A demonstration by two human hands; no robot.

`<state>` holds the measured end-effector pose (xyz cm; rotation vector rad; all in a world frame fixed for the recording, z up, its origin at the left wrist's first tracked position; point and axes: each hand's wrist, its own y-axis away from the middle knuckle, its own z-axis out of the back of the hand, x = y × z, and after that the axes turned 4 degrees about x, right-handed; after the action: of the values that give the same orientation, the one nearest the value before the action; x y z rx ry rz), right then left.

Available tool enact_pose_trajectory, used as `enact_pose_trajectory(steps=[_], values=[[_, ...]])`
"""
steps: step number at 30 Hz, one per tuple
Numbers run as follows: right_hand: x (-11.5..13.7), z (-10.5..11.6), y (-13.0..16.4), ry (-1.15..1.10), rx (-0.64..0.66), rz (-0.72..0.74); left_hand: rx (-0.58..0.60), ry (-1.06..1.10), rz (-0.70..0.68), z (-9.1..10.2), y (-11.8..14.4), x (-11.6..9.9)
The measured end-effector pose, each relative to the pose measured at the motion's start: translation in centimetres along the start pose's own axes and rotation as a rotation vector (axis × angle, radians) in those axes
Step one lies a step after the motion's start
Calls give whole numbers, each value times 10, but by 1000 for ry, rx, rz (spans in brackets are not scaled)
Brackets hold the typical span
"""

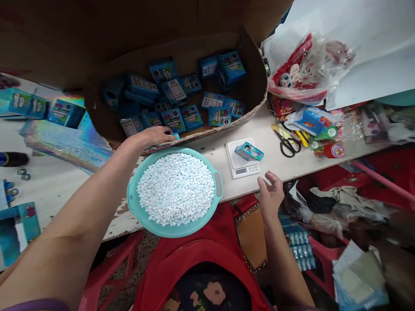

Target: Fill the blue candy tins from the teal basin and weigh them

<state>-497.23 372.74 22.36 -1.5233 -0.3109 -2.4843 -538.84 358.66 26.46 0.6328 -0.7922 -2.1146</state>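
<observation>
My left hand point(157, 136) reaches over the near rim of a large cardboard carton point(253, 108). Its fingers are bent round a small blue candy box point(175, 136), of which only a light blue corner shows by the rim. My right hand point(271, 192) hovers just in front of a white digital scale point(241, 172), fingers apart and holding nothing. On the scale lies another blue candy box point(249, 151), tilted on its side. A turquoise strainer bowl point(219, 185) full of small white and pale blue candies point(177, 190) stands between my arms at the table's front edge.
Several blue candy boxes point(191, 116) lie jumbled inside the carton. More boxes point(65, 113) and shiny iridescent sheets point(61, 140) are at the left. Black-handled scissors point(288, 146), wrapped sweets and a plastic bag point(324, 65) crowd the right. A red apron point(191, 252) is below the bowl.
</observation>
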Motion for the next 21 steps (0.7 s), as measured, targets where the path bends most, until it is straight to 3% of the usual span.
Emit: enact_pose_trajectory(steps=[3,8,13,18,21], values=[[-4,0,4,-24,19,-26,56,0,-39,3,-5,6],[-8,1,7,-25,45,-102,-69,75,-14,0,-7,10],[-10,0,3,-13,59,-112,-92,102,-12,-5,-1,10],[-3,-8,-14,-6,51,-80,-104,9,-15,0,6,5],[3,-23,-36,-3,62,-19,-130,-37,21,5,23,-3]])
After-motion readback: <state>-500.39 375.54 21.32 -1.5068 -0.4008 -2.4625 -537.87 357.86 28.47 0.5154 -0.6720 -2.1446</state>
